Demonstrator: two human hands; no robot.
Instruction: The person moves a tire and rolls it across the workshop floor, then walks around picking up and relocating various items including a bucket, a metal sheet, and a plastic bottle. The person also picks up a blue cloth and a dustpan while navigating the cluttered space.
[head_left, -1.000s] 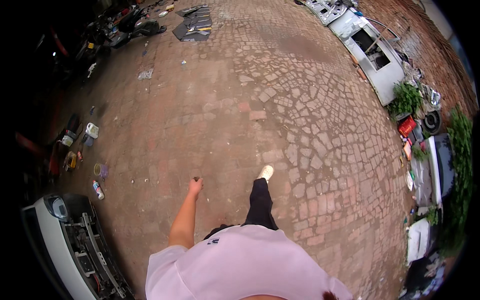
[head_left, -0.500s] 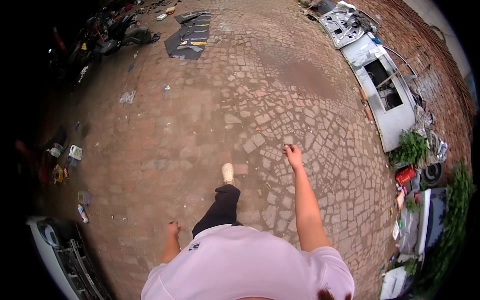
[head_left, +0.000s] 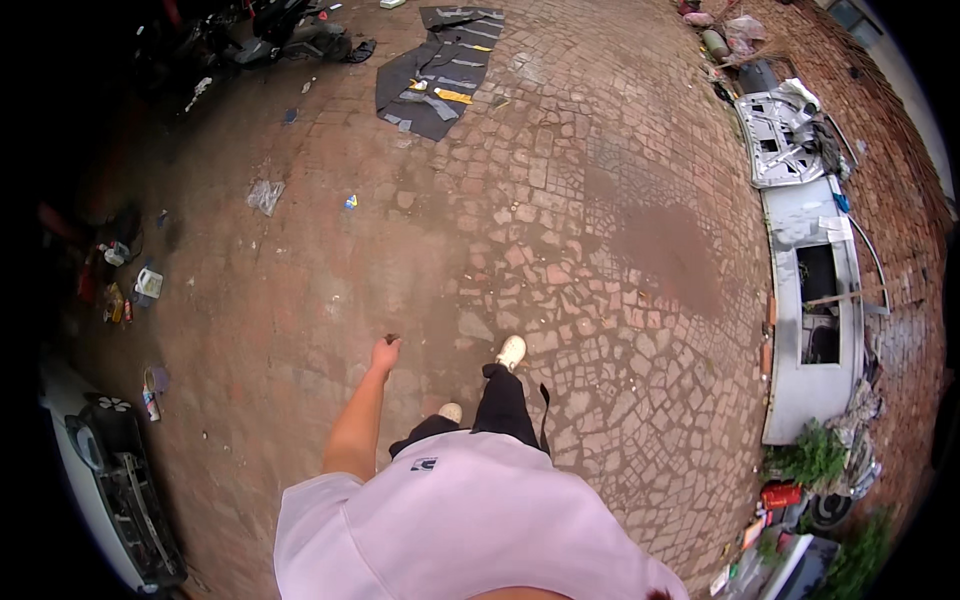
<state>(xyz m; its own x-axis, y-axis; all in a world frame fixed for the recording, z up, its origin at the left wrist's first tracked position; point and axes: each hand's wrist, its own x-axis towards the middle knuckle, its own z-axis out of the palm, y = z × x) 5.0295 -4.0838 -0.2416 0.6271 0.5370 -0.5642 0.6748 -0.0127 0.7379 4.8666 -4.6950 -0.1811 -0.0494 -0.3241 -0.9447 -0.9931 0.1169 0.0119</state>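
My left hand (head_left: 385, 354) is out in front of me at the end of a bare forearm, above the paved ground (head_left: 400, 260). Its fingers are curled together, with a small dark bit at their tips that is too small to name. My right hand is out of the picture. In dark trousers, my right leg (head_left: 505, 405) is stretched forward, with a pale shoe (head_left: 511, 352) on the foot. The other pale shoe (head_left: 451, 411) shows behind it, partly covered by my shirt. A thin black strap (head_left: 545, 415) hangs beside the right leg.
A dark sheet with tape strips (head_left: 440, 75) lies ahead. White vehicle panels (head_left: 815, 390) lean along the brick wall at right, near a green plant (head_left: 810, 455). Motorbikes (head_left: 300, 40) stand far left; a jug (head_left: 148, 284), a spray can (head_left: 151, 405) and vehicle part (head_left: 130, 490) sit left.
My left hand has swung forward, while my right hand has left the picture. My right foot has come forward and the left trails. The dark sheet and wall panels sit further right in view.
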